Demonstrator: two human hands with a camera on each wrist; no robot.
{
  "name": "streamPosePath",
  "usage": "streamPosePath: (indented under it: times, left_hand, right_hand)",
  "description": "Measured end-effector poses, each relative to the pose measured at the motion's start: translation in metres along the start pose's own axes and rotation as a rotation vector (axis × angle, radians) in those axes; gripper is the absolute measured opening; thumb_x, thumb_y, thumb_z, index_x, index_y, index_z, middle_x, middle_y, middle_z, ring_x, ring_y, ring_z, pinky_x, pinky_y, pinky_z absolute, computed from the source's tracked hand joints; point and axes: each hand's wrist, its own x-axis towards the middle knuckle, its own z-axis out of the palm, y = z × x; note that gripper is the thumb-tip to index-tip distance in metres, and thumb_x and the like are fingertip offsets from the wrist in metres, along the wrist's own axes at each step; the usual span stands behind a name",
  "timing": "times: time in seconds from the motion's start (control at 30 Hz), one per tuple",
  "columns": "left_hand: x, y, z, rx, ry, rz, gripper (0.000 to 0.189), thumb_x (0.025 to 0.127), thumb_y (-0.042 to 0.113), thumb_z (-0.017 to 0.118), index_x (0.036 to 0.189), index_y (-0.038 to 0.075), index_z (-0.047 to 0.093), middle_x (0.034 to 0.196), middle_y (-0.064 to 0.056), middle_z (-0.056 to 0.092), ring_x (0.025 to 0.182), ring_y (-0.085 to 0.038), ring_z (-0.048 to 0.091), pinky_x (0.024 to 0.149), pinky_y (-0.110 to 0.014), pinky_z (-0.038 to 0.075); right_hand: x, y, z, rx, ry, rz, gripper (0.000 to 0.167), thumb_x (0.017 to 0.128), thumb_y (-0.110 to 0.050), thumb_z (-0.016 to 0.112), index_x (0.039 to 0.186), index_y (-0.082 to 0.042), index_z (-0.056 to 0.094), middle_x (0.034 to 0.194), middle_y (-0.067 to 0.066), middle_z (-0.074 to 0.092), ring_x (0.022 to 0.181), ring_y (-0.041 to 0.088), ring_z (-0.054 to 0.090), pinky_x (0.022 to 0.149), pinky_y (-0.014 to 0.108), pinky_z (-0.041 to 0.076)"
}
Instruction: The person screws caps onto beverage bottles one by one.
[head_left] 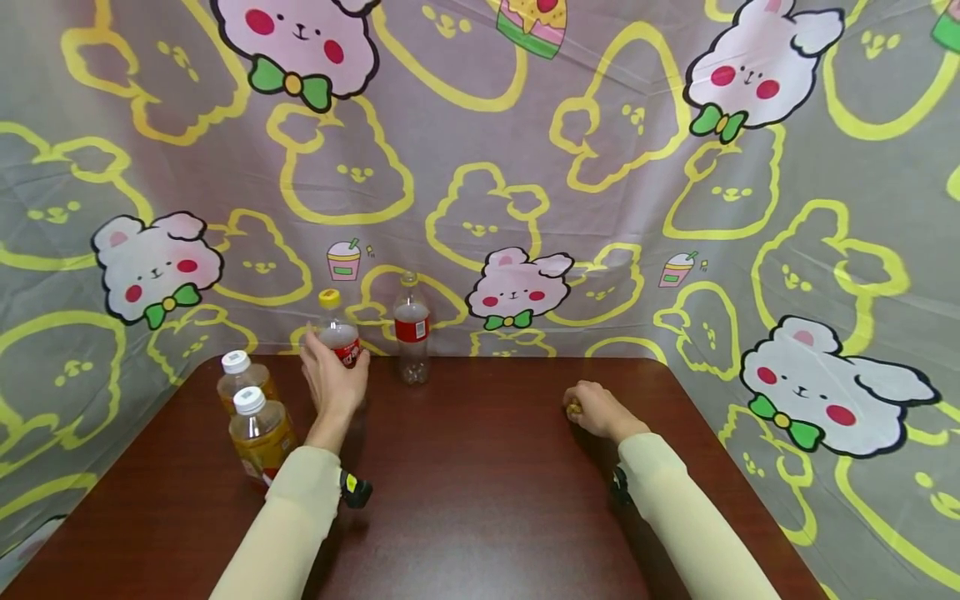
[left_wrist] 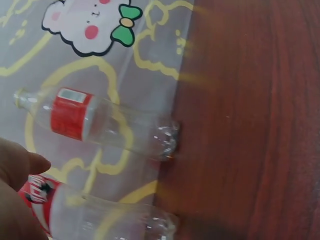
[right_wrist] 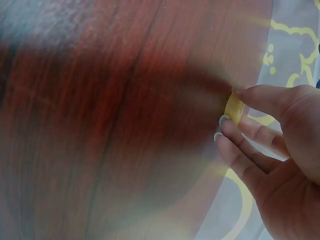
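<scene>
In the head view my left hand is at a clear plastic cola bottle with a red label and a yellow cap. The thumb stands at the bottle's right side, the fingers fairly straight at its left; the left wrist view shows the thumb beside the label. Whether they press on it is hard to tell. A second clear red-labelled bottle stands upright to the right, seemingly without its cap. Near the far right of the table, my right hand pinches a yellow bottle cap between thumb and fingers.
Two bottles of amber drink with white caps, the nearer bottle and the farther bottle, stand left of my left forearm. The dark red wooden table ends at a patterned cloth behind and at the sides.
</scene>
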Motion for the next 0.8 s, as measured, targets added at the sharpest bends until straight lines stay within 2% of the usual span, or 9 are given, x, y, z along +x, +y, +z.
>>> streamPosePath:
  times: [0.1,0.23,0.37,0.47,0.53,0.63,0.8]
  left_hand:
    - [-0.001,0.008,-0.005,0.020,0.063,0.070,0.098,0.090,0.024,0.076,0.163,0.019,0.010,0.161,-0.021,0.021,0.143,-0.046,0.030,0.113,-0.060,0.032]
    - [-0.003,0.022,-0.012,0.072,0.165,0.209,0.093,0.089,0.024,0.077,0.161,0.014,0.019,0.158,-0.020,0.025,0.141,-0.045,0.031,0.111,-0.060,0.031]
    - [-0.010,0.039,-0.021,0.109,0.241,0.357,0.086,0.089,0.021,0.077,0.158,0.010,0.027,0.155,-0.019,0.030,0.142,-0.043,0.032,0.112,-0.058,0.030]
    - [-0.018,0.051,-0.026,0.103,0.269,0.469,0.079,0.090,0.020,0.075,0.155,0.006,0.032,0.151,-0.021,0.035,0.140,-0.043,0.034,0.112,-0.057,0.031]
    - [-0.024,0.058,-0.028,0.088,0.268,0.533,0.075,0.089,0.019,0.075,0.152,0.005,0.036,0.148,-0.022,0.038,0.135,-0.044,0.038,0.110,-0.058,0.033]
    - [-0.032,0.065,-0.028,0.061,0.217,0.593,0.070,0.089,0.018,0.075,0.149,0.004,0.042,0.144,-0.022,0.043,0.129,-0.043,0.043,0.103,-0.060,0.038]
    - [-0.040,0.068,-0.022,0.038,0.080,0.590,0.068,0.087,0.021,0.080,0.146,0.005,0.048,0.140,-0.021,0.049,0.126,-0.042,0.047,0.097,-0.060,0.043]
  right_hand:
    - [0.000,-0.001,-0.001,0.003,-0.011,0.011,0.009,0.090,0.000,0.071,0.097,-0.007,0.072,0.092,0.008,0.063,0.082,0.022,0.059,0.075,0.043,0.053]
    - [-0.001,-0.002,-0.002,0.001,-0.028,0.019,0.007,0.091,-0.001,0.071,0.094,-0.008,0.069,0.086,0.003,0.059,0.077,0.019,0.055,0.071,0.040,0.051]
    - [-0.002,-0.002,-0.002,-0.011,-0.035,0.009,0.009,0.091,0.000,0.069,0.094,-0.008,0.069,0.088,0.003,0.059,0.080,0.020,0.056,0.073,0.040,0.051]
    - [-0.003,-0.001,-0.002,-0.010,-0.032,-0.015,0.012,0.091,0.003,0.067,0.095,-0.007,0.071,0.091,0.005,0.062,0.087,0.025,0.060,0.077,0.043,0.054]
    - [-0.004,0.000,-0.002,-0.005,-0.027,-0.033,0.013,0.092,0.003,0.066,0.097,-0.006,0.073,0.094,0.007,0.064,0.091,0.028,0.062,0.080,0.045,0.055]
    - [-0.005,0.000,-0.002,0.007,-0.025,-0.043,0.014,0.092,0.004,0.065,0.098,-0.005,0.074,0.097,0.009,0.065,0.095,0.031,0.062,0.084,0.047,0.054]
    - [-0.007,0.001,-0.004,0.015,-0.008,-0.066,0.013,0.088,0.004,0.071,0.098,-0.004,0.073,0.097,0.009,0.064,0.096,0.032,0.061,0.085,0.048,0.053]
